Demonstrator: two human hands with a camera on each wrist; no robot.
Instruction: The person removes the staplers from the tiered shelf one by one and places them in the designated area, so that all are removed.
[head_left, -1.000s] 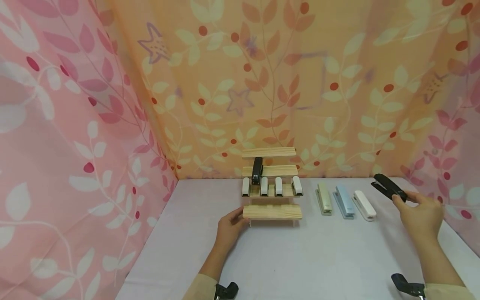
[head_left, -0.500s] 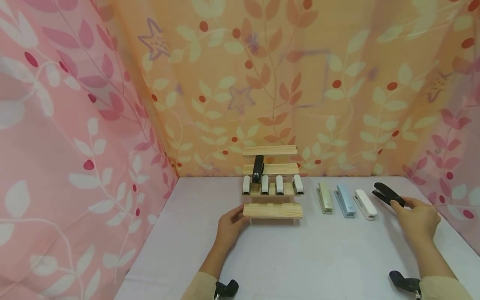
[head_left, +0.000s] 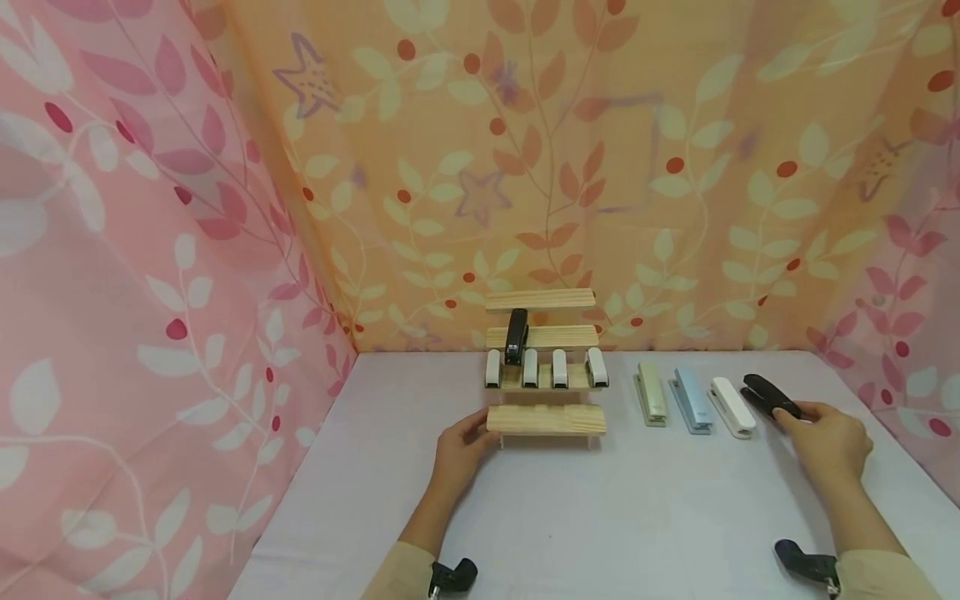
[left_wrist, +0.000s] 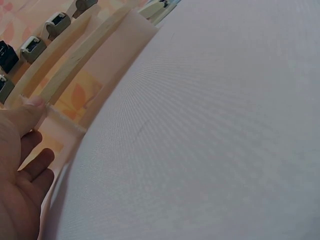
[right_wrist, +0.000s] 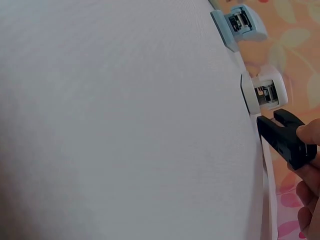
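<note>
While L hand (head_left: 460, 450) pinches pale wooden stepped rack (head_left: 546, 421) at left end, R hand (head_left: 831, 440) has fingers round long black stapler (head_left: 771, 393), right of long white stapler (head_left: 732, 408), prob. lightish, stiff, smooth, best held by closed end.

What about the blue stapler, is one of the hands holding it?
No, the blue stapler sits on the table, while the right hand holds a black stapler and the left hand touches the wooden rack.

White table (head_left: 600, 517) with tiered wooden rack (head_left: 546, 421) and three pale staplers (head_left: 692, 400).
</note>
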